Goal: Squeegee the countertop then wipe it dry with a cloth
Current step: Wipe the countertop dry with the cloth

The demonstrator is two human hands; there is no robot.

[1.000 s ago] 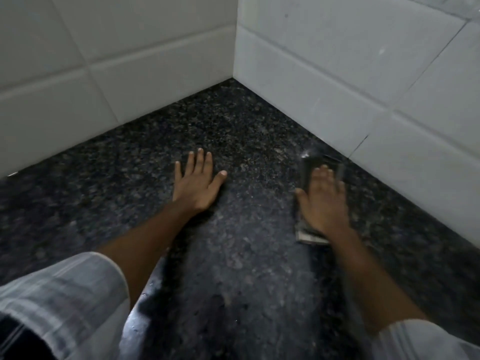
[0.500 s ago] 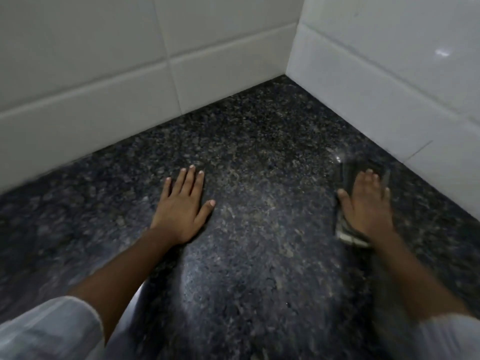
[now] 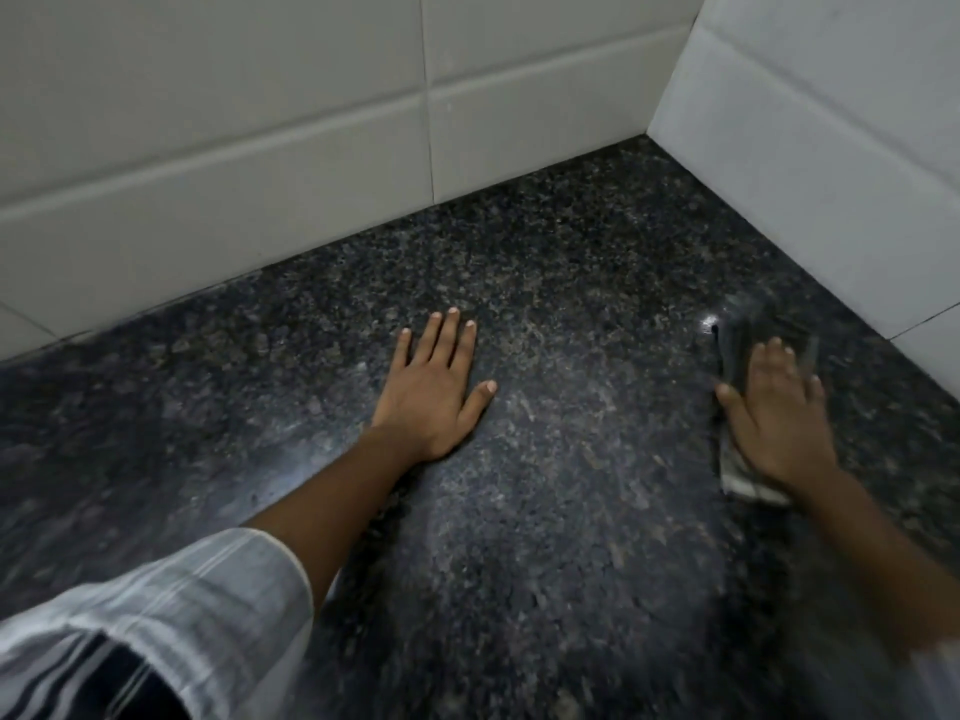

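A dark speckled granite countertop (image 3: 545, 511) fills the view and runs into a tiled corner. My left hand (image 3: 431, 397) lies flat on it near the middle, fingers spread, holding nothing. My right hand (image 3: 774, 413) presses flat on a folded dark cloth (image 3: 748, 345) with a pale edge, at the right close to the side wall. The hand and cloth are motion-blurred. No squeegee is in view.
White tiled walls (image 3: 260, 148) stand at the back and at the right (image 3: 831, 148), meeting in a corner at the upper right. My striped grey sleeve (image 3: 156, 626) covers the lower left of the view.
The view has swung left, so the wall corner sits further right. My right hand keeps pressing the cloth near the side wall. My left hand stays flat on the counter.
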